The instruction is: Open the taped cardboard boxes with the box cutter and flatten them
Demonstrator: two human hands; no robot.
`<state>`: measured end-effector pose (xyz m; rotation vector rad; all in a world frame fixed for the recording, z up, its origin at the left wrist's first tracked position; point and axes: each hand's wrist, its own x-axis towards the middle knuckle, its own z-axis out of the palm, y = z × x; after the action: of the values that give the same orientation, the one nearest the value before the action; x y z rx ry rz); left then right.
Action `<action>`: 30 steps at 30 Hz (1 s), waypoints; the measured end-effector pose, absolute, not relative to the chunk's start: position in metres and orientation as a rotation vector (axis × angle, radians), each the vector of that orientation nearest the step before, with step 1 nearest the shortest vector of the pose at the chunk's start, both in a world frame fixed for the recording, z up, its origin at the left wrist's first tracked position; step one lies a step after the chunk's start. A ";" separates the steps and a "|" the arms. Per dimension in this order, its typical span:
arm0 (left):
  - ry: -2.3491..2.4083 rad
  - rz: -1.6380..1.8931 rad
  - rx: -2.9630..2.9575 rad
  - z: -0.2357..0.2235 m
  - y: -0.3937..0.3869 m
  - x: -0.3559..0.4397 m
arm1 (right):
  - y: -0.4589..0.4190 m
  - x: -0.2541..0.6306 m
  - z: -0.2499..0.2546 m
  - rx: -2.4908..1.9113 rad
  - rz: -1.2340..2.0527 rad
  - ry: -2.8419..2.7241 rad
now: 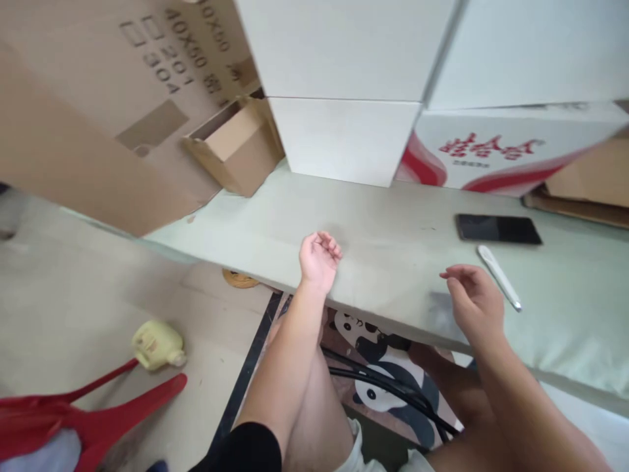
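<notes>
My left hand (319,259) rests on the front edge of the pale green table (373,223), palm up, fingers loosely curled, holding nothing. Over the same edge, further right, my right hand (474,298) hovers with its fingers half bent and apart, also with nothing in it. Just right of that hand lies a white pen-like tool (498,276). A black phone (497,229) lies flat behind the tool.
White boxes (344,137) are stacked at the back, one with red print (491,154). Brown cartons (98,111) and a small open carton (236,144) stand at the left. On the floor are a red chair (88,406), a yellow object (157,344) and a panda mat (383,380).
</notes>
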<state>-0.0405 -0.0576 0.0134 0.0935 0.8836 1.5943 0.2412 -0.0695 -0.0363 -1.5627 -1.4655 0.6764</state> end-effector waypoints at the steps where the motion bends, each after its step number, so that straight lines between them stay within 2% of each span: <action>1: 0.850 1.629 0.025 0.015 -0.059 -0.052 | -0.071 0.224 -0.036 -1.529 0.664 -1.558; 14: 0.400 1.913 -0.427 0.015 -0.078 -0.154 | 0.005 -0.044 0.037 -0.856 0.537 -2.454; 17: 0.348 1.967 -0.471 0.013 -0.082 -0.170 | 0.032 -0.116 0.052 -0.619 0.348 -2.610; 21: 0.329 1.978 -0.523 0.008 -0.086 -0.180 | 0.069 -0.199 0.075 -0.518 0.168 -2.627; 25: 0.366 1.991 -0.443 0.005 -0.088 -0.184 | 0.098 -0.239 0.094 -0.745 0.079 -2.684; 30: 0.338 1.978 -0.559 0.012 -0.092 -0.189 | 0.100 -0.219 0.098 -0.785 0.054 -2.691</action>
<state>-0.1888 -0.0918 0.0124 -0.5588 0.3379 1.9781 -0.2187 0.1004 0.0980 -0.7848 -2.6910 0.0543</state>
